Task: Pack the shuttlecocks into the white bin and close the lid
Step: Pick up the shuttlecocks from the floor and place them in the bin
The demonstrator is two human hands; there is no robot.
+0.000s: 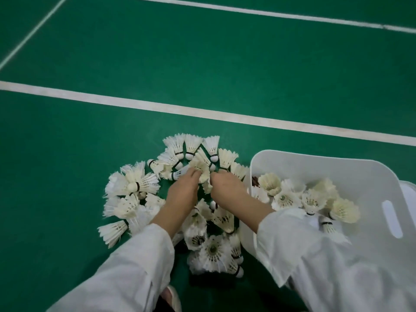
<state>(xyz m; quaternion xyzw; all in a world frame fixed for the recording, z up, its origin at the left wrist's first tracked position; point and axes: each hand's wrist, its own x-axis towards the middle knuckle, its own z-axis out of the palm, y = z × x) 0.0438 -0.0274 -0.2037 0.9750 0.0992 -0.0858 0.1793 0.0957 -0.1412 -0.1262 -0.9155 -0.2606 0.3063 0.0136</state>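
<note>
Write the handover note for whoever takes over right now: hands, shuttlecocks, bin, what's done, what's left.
Left hand: fingers on a shuttlecock in the floor pile; grip unclear.
Right hand: fingers curled into the same pile; grip unclear.
White bin: open, right of the pile, holds packed shuttlecocks.
Done: part of the batch is in the bin.
Left: pack the floor pile, then shut the bin.

Green court floor (202, 64) (white-lined) bears scattered shuttlecocks (135, 183) beside a white bin (315, 159).

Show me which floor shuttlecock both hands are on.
The cream shuttlecock toward the pile's far side, feathers gripped between left hand and right hand; no other touches both.
</note>
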